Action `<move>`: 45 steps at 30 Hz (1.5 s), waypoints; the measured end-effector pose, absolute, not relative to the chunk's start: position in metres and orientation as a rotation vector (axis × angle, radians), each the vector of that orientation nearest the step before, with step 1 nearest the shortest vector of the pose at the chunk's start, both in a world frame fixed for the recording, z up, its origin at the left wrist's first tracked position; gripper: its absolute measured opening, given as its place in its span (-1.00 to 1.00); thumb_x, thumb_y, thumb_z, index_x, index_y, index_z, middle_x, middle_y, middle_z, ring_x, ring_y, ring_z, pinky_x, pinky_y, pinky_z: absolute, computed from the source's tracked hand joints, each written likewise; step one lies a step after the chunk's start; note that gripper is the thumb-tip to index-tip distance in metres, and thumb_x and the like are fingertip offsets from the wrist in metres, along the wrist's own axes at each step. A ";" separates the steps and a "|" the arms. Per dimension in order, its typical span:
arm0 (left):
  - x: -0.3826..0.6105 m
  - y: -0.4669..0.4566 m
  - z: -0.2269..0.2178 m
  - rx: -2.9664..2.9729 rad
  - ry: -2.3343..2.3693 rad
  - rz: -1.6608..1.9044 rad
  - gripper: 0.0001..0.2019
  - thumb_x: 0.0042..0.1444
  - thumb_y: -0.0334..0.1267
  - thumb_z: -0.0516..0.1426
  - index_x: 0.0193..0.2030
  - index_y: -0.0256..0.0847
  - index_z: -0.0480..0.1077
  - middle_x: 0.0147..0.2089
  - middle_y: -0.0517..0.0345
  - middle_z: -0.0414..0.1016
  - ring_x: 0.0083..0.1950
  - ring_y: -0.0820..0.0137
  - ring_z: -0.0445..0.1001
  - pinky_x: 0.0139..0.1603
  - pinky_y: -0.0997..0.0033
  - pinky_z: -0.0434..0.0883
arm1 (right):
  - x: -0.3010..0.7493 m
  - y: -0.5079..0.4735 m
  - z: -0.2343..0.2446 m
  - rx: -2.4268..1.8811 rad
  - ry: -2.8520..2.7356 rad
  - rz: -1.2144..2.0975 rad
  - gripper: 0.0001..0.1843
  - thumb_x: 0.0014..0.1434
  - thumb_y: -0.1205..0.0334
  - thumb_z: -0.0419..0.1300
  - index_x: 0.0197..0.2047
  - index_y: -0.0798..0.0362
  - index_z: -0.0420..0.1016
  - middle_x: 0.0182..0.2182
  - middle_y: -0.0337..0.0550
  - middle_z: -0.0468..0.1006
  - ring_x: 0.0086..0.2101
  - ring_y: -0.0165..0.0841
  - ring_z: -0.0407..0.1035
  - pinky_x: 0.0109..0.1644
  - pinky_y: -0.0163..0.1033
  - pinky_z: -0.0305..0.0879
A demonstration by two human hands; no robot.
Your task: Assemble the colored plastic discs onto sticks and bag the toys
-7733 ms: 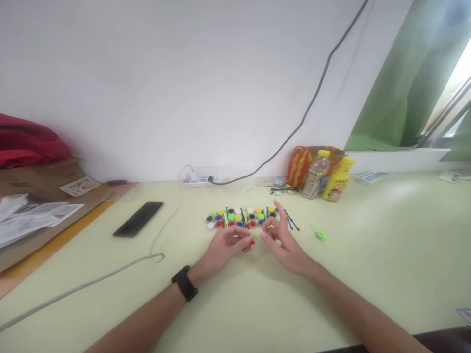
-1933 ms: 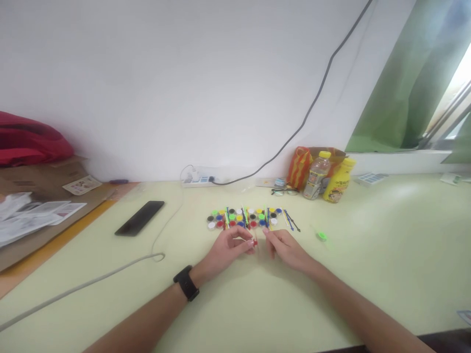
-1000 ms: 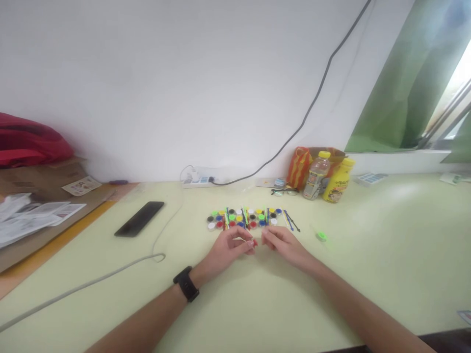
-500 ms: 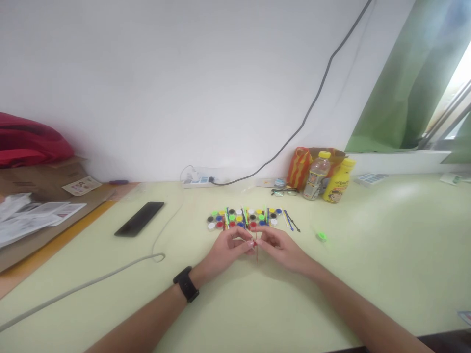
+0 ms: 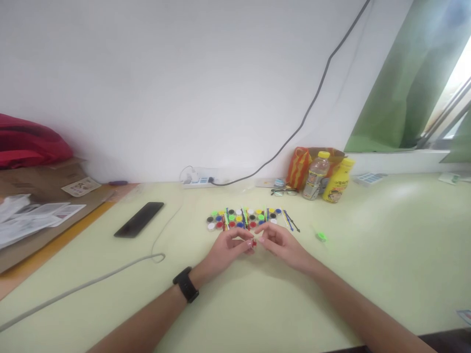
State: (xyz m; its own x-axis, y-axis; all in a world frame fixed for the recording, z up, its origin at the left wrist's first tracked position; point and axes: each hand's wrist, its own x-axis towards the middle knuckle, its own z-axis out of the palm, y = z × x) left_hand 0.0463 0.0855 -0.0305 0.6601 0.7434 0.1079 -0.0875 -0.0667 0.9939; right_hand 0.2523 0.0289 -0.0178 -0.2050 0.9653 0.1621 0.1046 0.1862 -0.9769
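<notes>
My left hand [image 5: 231, 245], with a black watch on its wrist, pinches a small red plastic piece [image 5: 254, 242] between thumb and fingertips. My right hand [image 5: 281, 244] is just to the right of that piece, its thumb and index finger curved with a gap between them and nothing visible there. Just beyond the fingers lie rows of small round caps [image 5: 240, 224] in white, black, red, blue, yellow and green. Thin coloured plastic strips [image 5: 289, 220] lie among and beside them. A bright green round piece [image 5: 321, 237] rests apart on the right.
A black phone [image 5: 139, 219] and a grey cable [image 5: 91, 279] lie on the left of the table. Toward the wall are a power strip [image 5: 200, 182], glasses [image 5: 284, 192], a clear bottle [image 5: 317, 176] and a yellow bottle [image 5: 338, 181]. Cardboard and papers [image 5: 47, 215] cover the far left.
The right thumb and index finger have moved slightly away from the red piece. A thin red upright strip seen between the hands before no longer shows. The left hand stays in place.
</notes>
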 end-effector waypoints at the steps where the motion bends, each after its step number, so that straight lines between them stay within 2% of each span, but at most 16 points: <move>1: 0.046 0.086 -0.030 1.493 0.580 0.748 -0.78 0.22 -0.12 0.26 -0.13 -0.23 0.49 -0.17 0.06 0.52 -0.18 0.31 0.57 -0.02 0.22 0.51 | 0.252 0.029 -0.019 -1.080 -1.505 1.160 -0.50 0.22 -0.20 0.22 0.05 -0.02 0.41 -0.50 -0.35 0.26 -0.50 -0.45 0.12 -0.41 -0.30 0.05; 3: 0.046 0.086 -0.030 1.503 0.594 0.750 -0.78 0.22 -0.12 0.26 -0.13 -0.23 0.48 -0.18 0.07 0.52 -0.18 0.31 0.57 -0.04 0.23 0.51 | 0.253 0.030 -0.021 -1.127 -1.438 1.175 -0.47 0.24 -0.25 0.16 0.06 -0.03 0.43 -0.47 -0.33 0.30 -0.50 -0.45 0.12 -0.42 -0.30 0.06; 4: 0.046 0.086 -0.029 1.512 0.598 0.755 -0.78 0.23 -0.12 0.26 -0.13 -0.23 0.47 -0.17 0.07 0.52 -0.18 0.31 0.57 -0.04 0.24 0.51 | 0.255 0.031 -0.022 -1.155 -1.423 1.194 -0.48 0.26 -0.28 0.11 -0.03 0.00 0.49 -0.48 -0.31 0.31 -0.51 -0.45 0.11 -0.42 -0.30 0.05; 6: 0.046 0.086 -0.029 1.532 0.600 0.775 -0.78 0.23 -0.12 0.25 -0.14 -0.23 0.46 -0.17 0.06 0.51 -0.19 0.31 0.57 -0.07 0.26 0.51 | 0.259 0.033 -0.024 -1.201 -1.450 1.260 -0.32 0.31 -0.33 -0.06 -0.40 0.08 0.53 -0.58 -0.27 0.28 -0.54 -0.45 0.09 -0.44 -0.27 0.01; 7: 0.047 0.086 -0.029 1.538 0.600 0.787 -0.78 0.24 -0.12 0.24 -0.14 -0.23 0.46 -0.17 0.06 0.51 -0.20 0.32 0.57 -0.09 0.27 0.51 | 0.260 0.034 -0.025 -1.215 -1.479 1.293 -0.22 0.33 -0.35 -0.14 -0.57 0.09 0.45 -0.63 -0.25 0.24 -0.56 -0.45 0.07 -0.45 -0.26 -0.01; 9: 0.047 0.086 -0.029 1.546 0.601 0.804 -0.78 0.23 -0.12 0.24 -0.15 -0.24 0.46 -0.18 0.06 0.50 -0.22 0.34 0.55 -0.13 0.30 0.51 | 0.263 0.036 -0.025 -1.227 -1.499 1.331 -0.15 0.32 -0.38 -0.19 -0.72 0.08 0.31 -0.69 -0.24 0.18 -0.57 -0.44 0.07 -0.46 -0.25 -0.02; 16: 0.047 0.086 -0.028 1.544 0.600 0.806 -0.78 0.19 -0.12 0.28 -0.18 -0.25 0.48 -0.22 0.08 0.50 -0.24 0.37 0.50 -0.15 0.35 0.48 | 0.258 0.033 -0.021 -1.139 -1.428 1.289 -0.48 0.18 -0.31 0.19 -0.35 0.03 0.35 -0.52 -0.30 0.34 -0.53 -0.45 0.17 -0.45 -0.31 0.09; 22: 0.047 0.086 -0.032 1.494 0.574 0.766 -0.77 0.18 -0.12 0.29 -0.19 -0.25 0.47 -0.24 0.06 0.52 -0.21 0.33 0.53 -0.11 0.29 0.49 | 0.256 0.032 -0.023 -1.047 -1.450 1.370 -0.48 0.13 -0.20 0.32 -0.04 -0.04 0.31 -0.31 -0.23 0.49 -0.45 -0.43 0.30 -0.35 -0.28 0.27; 28: 0.045 0.085 -0.032 1.541 0.549 0.713 -0.75 0.13 -0.17 0.34 -0.14 -0.22 0.44 -0.15 0.04 0.54 -0.09 0.28 0.55 -0.01 0.25 0.47 | 0.254 0.032 -0.024 -1.072 -1.530 1.316 -0.52 0.16 -0.16 0.30 -0.03 -0.01 0.37 -0.40 -0.30 0.41 -0.47 -0.45 0.28 -0.37 -0.30 0.26; 32: 0.045 0.085 -0.031 1.557 0.558 0.735 -0.75 0.14 -0.17 0.33 -0.14 -0.22 0.43 -0.14 0.03 0.54 -0.09 0.28 0.54 0.01 0.24 0.46 | 0.254 0.032 -0.026 -1.093 -1.513 1.283 -0.47 0.15 -0.18 0.30 0.05 -0.04 0.38 -0.35 -0.28 0.45 -0.49 -0.46 0.27 -0.40 -0.30 0.21; 34: 0.046 0.085 -0.031 1.551 0.584 0.752 -0.75 0.14 -0.16 0.33 -0.16 -0.22 0.43 -0.13 0.03 0.53 -0.07 0.28 0.53 0.02 0.23 0.46 | 0.256 0.034 -0.028 -1.157 -1.538 1.235 -0.53 0.19 -0.25 0.22 -0.19 0.03 0.49 -0.46 -0.27 0.43 -0.52 -0.45 0.24 -0.42 -0.30 0.16; 35: 0.046 0.085 -0.031 1.548 0.595 0.756 -0.75 0.13 -0.16 0.33 -0.17 -0.22 0.43 -0.13 0.03 0.53 -0.07 0.28 0.53 0.03 0.24 0.46 | 0.257 0.035 -0.029 -1.201 -1.560 1.215 -0.46 0.23 -0.28 0.14 -0.38 0.06 0.49 -0.54 -0.26 0.39 -0.55 -0.45 0.21 -0.44 -0.29 0.12; 37: 0.046 0.085 -0.031 1.546 0.606 0.758 -0.75 0.11 -0.16 0.34 -0.18 -0.23 0.44 -0.13 0.04 0.52 -0.09 0.30 0.53 0.02 0.25 0.46 | 0.260 0.037 -0.030 -1.275 -1.571 1.197 -0.28 0.28 -0.34 0.01 -0.66 0.07 0.33 -0.68 -0.26 0.27 -0.60 -0.45 0.13 -0.46 -0.27 0.07; 38: 0.046 0.085 -0.031 1.547 0.607 0.756 -0.75 0.11 -0.15 0.35 -0.19 -0.23 0.45 -0.14 0.04 0.52 -0.10 0.30 0.52 0.01 0.25 0.46 | 0.260 0.037 -0.030 -1.288 -1.554 1.195 -0.26 0.29 -0.34 -0.02 -0.69 0.06 0.28 -0.71 -0.26 0.23 -0.61 -0.45 0.12 -0.46 -0.27 0.06; 41: 0.046 0.085 -0.030 1.542 0.603 0.753 -0.74 0.09 -0.14 0.35 -0.20 -0.23 0.46 -0.14 0.04 0.53 -0.10 0.29 0.53 0.00 0.25 0.47 | 0.259 0.037 -0.027 -1.227 -1.476 1.185 -0.38 0.25 -0.30 0.10 -0.57 0.05 0.28 -0.64 -0.31 0.23 -0.57 -0.45 0.12 -0.46 -0.29 0.04; 45: 0.046 0.084 -0.029 1.517 0.590 0.745 -0.73 0.08 -0.13 0.36 -0.20 -0.23 0.45 -0.17 0.04 0.54 -0.12 0.29 0.53 -0.03 0.25 0.47 | 0.255 0.033 -0.023 -1.113 -1.451 1.232 -0.56 0.16 -0.21 0.27 -0.19 -0.01 0.38 -0.49 -0.34 0.35 -0.52 -0.46 0.18 -0.44 -0.32 0.12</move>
